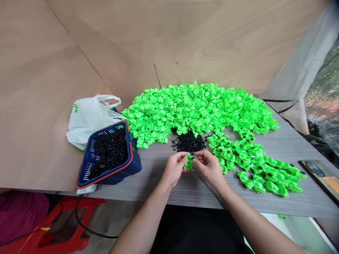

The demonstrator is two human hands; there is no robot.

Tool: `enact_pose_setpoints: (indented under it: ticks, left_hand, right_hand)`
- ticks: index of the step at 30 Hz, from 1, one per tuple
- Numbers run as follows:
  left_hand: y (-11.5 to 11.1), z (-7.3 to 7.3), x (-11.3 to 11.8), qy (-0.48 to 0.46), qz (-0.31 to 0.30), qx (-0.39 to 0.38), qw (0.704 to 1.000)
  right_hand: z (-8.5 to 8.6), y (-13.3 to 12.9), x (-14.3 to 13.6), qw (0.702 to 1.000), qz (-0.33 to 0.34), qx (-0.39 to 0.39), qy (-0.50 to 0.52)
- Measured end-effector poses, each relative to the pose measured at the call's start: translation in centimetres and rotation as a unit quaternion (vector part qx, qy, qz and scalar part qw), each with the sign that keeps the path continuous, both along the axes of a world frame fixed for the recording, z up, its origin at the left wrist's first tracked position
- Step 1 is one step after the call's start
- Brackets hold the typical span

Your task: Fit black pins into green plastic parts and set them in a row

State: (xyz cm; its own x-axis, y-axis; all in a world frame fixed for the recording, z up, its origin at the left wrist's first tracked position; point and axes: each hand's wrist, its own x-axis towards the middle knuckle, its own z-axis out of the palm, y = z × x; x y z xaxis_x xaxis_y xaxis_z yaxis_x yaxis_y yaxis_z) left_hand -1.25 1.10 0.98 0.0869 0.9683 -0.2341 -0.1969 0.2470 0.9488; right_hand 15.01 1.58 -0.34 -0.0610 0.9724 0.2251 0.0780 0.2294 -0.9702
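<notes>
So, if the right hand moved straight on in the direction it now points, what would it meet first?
The right hand would most likely meet the green piece held in the left hand; whether they already touch is unclear.

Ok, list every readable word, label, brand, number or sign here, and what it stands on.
None can be read for certain.
White plastic bag: green mark at its left side, only partly showing, unreadable.
White object under the basket: small dark marks, too small to read.
Green piece in hand: no lettering discernible.
</notes>
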Motion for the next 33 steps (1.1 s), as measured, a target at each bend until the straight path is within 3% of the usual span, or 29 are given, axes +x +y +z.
enact_pose_setpoints:
  ticks: [5,10,17,26,33]
  left_hand:
    - [-0.2,-0.3,0.3,0.064,0.004,0.065,0.996]
    - [-0.4,-0.2,0.5,0.145,0.016,0.104,0.984]
    - [-0.4,0.1,0.3,0.15,0.005,0.128,0.98]
    - [-0.4,-0.6,0.4,0.156,0.03,0.126,0.979]
    - [-1.2,0.7,0.7,0.225,0.034,0.206,0.952]
  right_hand:
    - [-0.5,0.1,-0.1,0.994,0.047,-0.076,0.059]
    - [-0.2,-0.4,-0.5,0.995,0.034,-0.064,0.072]
    - [0.2,-0.7,-0.8,0.999,0.005,-0.013,0.031]
    - [-0.4,0.1,-0.8,0.998,0.026,-0.034,0.045]
    - [-0.1,0.2,-0.2,0.996,0.046,-0.024,0.076]
